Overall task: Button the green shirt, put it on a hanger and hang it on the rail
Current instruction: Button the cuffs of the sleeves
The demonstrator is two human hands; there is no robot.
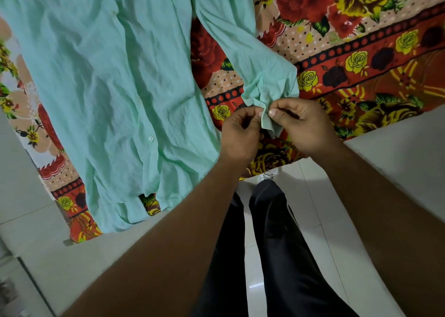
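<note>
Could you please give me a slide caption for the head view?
Left hand and right hand pinch the cuff of the green shirt on a floral sheet.

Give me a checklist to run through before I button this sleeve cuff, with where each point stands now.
1. Left hand and right hand both pinch the cuff: ok.
2. Cuff lying flat: bunched and creased, not ok.
3. Button and hole lined up at the cuff: hidden in the pinch, cannot tell.
4. Green shirt spread on the floral bedsheet: ok.
5. Front fastened: one placket button shows, the rest cannot tell.
</note>
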